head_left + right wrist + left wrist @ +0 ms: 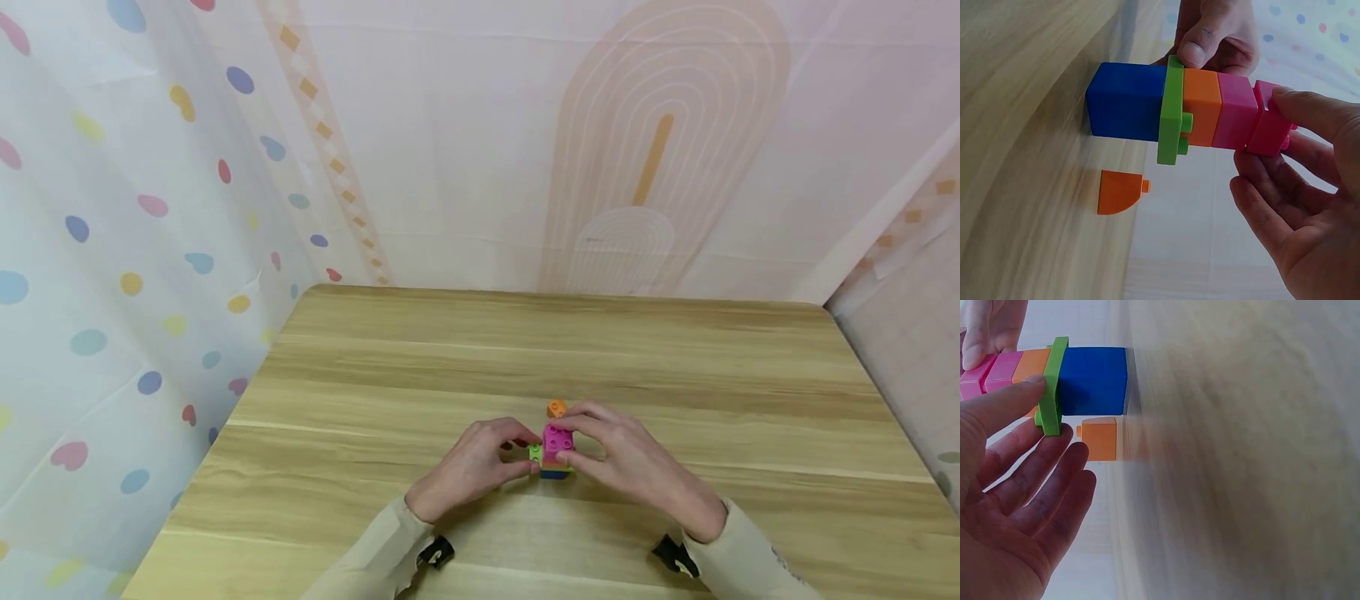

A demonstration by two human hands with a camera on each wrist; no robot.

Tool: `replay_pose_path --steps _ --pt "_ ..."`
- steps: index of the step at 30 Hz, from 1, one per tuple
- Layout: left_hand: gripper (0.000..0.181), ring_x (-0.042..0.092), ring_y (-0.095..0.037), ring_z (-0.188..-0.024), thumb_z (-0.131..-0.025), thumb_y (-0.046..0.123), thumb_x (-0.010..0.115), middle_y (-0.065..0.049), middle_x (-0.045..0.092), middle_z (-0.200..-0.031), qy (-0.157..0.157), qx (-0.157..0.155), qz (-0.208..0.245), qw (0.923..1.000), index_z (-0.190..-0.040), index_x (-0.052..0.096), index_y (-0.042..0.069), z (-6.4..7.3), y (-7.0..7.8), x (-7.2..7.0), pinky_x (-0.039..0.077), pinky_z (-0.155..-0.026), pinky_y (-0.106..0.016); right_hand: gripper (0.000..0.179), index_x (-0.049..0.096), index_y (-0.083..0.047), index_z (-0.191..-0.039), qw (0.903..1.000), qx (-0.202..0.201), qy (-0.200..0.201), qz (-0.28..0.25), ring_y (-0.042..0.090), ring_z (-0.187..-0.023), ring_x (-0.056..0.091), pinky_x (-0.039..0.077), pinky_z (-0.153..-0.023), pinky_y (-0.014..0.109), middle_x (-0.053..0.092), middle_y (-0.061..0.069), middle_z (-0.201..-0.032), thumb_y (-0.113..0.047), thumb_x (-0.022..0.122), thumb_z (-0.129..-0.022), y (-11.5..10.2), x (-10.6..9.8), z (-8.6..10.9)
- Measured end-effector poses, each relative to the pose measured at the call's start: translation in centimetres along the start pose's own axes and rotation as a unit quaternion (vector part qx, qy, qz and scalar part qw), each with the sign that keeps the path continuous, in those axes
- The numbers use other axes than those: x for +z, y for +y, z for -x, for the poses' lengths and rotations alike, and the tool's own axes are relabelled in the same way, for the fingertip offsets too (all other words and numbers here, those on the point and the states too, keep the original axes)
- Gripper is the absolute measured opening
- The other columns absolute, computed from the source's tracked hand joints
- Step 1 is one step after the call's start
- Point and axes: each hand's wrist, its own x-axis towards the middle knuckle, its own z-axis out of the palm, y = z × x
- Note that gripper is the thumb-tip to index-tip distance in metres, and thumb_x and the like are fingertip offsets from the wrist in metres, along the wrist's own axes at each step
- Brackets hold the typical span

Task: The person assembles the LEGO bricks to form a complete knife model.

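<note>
A stack of building bricks stands on the table: a blue block [1125, 100] at the bottom, then a thin green plate [1171, 112], an orange brick [1202, 106], a pink brick [1237, 115] and a darker pink brick [1269, 128] on top. That top brick sits slightly tilted, with a narrow gap showing below it. My right hand [630, 454] pinches it between thumb and fingers. On the other side, my left hand [480, 462] holds the green plate's end between thumb and fingers. The green plate sticks out sideways past the bricks, with studs showing.
A loose orange brick with a curved side [1119, 192] lies on the table just behind the stack. The wooden table [375, 358] reaches back to a patterned curtain [450, 167], and a dotted curtain [172, 333] hangs along the left edge.
</note>
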Motion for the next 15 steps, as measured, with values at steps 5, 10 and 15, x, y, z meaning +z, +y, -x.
replay_pose_path --steps 5,10,15 --pt "0.025 0.071 -0.017 -0.098 -0.09 0.016 0.082 -0.004 0.075 -0.111 0.001 0.005 0.005 1.0 -0.113 0.074 0.007 -0.13 -0.02 -0.07 0.058 -0.088 -0.027 0.03 0.075 -0.006 -0.116 0.9998 -0.016 -0.006 0.009 0.015 -0.1 0.07 0.061 -0.083 0.033 0.07 0.003 -0.116 -0.011 0.084 -0.088 0.05 -0.22 -0.26" --pt "0.025 0.071 -0.017 -0.098 -0.091 0.015 0.082 -0.004 0.075 -0.111 0.001 0.011 0.009 0.9999 -0.113 0.074 0.007 -0.14 -0.04 -0.1 0.058 -0.087 -0.027 0.028 0.075 -0.007 -0.116 0.9994 -0.019 -0.023 0.02 0.011 -0.097 0.068 0.061 -0.082 0.03 0.068 0.001 -0.116 -0.015 0.083 -0.09 -0.06 -0.39 -0.51" --pt "0.024 0.071 -0.017 -0.098 -0.091 0.015 0.081 -0.004 0.075 -0.111 0.0 0.011 0.012 0.9999 -0.113 0.074 0.008 -0.06 -0.04 -0.05 0.058 -0.087 -0.027 0.027 0.075 -0.007 -0.114 0.9991 -0.028 -0.028 0.012 0.008 -0.093 0.065 0.061 -0.078 0.03 0.068 0.0 -0.114 -0.013 0.083 -0.089 0.11 -0.33 -0.43"
